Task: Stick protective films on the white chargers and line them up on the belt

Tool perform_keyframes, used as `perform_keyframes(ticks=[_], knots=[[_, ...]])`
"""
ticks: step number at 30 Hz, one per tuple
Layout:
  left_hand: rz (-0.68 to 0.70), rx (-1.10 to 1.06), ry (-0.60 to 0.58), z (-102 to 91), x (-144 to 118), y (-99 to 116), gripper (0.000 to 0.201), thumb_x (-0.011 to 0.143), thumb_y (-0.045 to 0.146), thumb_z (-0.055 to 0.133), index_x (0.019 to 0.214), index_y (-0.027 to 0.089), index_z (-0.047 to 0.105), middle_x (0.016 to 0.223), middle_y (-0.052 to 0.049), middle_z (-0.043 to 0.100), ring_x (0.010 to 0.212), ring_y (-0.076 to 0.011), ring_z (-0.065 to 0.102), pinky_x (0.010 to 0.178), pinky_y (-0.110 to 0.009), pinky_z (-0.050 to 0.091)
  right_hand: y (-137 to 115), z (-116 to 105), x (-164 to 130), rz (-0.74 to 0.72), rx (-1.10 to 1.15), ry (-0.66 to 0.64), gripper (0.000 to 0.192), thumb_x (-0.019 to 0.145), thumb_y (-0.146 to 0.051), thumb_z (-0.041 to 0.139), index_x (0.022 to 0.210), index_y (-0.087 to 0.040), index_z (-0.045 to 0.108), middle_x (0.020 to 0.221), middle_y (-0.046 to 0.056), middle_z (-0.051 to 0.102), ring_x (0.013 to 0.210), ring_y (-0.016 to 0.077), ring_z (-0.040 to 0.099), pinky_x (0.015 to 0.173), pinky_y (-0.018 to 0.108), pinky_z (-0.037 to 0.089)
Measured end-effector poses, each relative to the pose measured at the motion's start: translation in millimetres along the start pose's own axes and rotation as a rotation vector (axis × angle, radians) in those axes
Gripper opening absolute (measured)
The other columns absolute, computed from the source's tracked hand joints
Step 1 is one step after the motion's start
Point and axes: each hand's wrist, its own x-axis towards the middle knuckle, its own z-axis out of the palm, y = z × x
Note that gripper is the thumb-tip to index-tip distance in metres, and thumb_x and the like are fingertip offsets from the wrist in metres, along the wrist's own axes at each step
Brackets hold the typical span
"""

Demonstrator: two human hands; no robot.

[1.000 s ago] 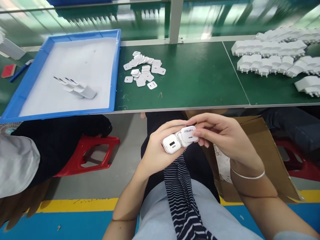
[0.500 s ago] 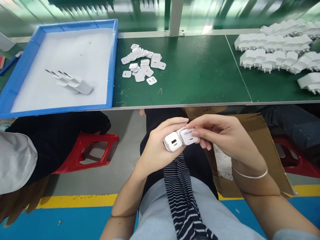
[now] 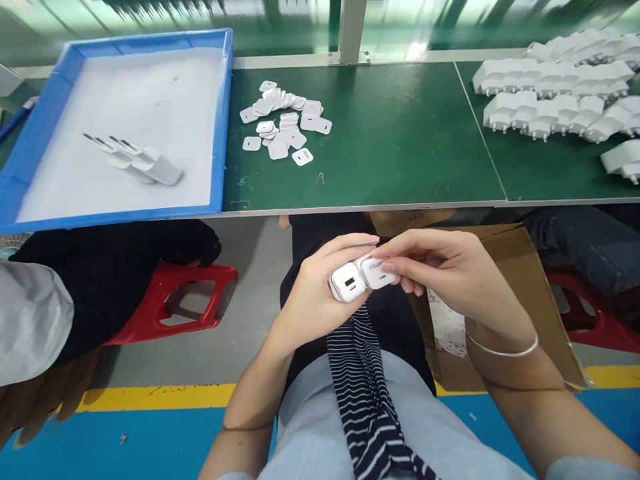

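Left hand (image 3: 313, 300): curled about a white charger block (image 3: 347, 283), port face turned up toward the camera, fingers wrapped over its far side, held in the air over the lap, below the near edge of the desk (image 3: 380, 147). Right hand (image 3: 445, 270): fingers pinched on a second white charger (image 3: 379, 273), grey lettering on its face partly covered by a fingertip and not readable; this block touches the first, just to its right. A thin bangle (image 3: 503, 350) circles the right wrist. Whether further pieces sit between the two blocks cannot be told; the palms hide their backs and any prongs. Beneath the hands: dark striped cloth (image 3: 367, 393) over the lap, an open cardboard box (image 3: 520, 293) to the right, its contents mostly hidden by the right forearm. On the desk: a scatter of small white flat plates (image 3: 285, 123) near the middle; a blue tray (image 3: 220, 133) at left with a few pronged chargers (image 3: 137, 160) lying on its white lining; rows of white charger bodies (image 3: 555, 100) at right, cut off by the frame edge. At far left, a neighbouring person's sleeve (image 3: 30, 327) and a red stool (image 3: 175, 300), partly visible.
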Motion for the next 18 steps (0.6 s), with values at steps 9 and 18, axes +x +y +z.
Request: perform_keyframes(ticks=[9,18], knots=[[-0.007,0.002,-0.019,0.2,-0.1,-0.8,0.041,0.082,0.01,0.076,0.12,0.024,0.073,0.131,-0.008,0.07,0.121,-0.0225,0.068,0.105,-0.036,0.055,1.8,-0.8,-4.1,-0.04,-0.203,-0.001,0.006,0.092,-0.026,0.073,0.093,-0.025,0.079,0.064,-0.003,0.068,0.05,0.0101,0.059,0.048,0.023,0.049],[-0.022,-0.024,-0.038,-1.1,0.8,-2.1,0.042,0.08,0.008,0.077,0.119,0.024,0.074,0.131,-0.008,0.071,0.119,-0.0238,0.068,0.103,-0.037,0.056,1.1,-1.9,-2.4,-0.093,-0.334,-0.034,0.006,0.094,-0.027,0.071,0.093,-0.024,0.076,0.069,-0.004,0.069,0.051,0.0099,0.058,0.049,0.023,0.046]])
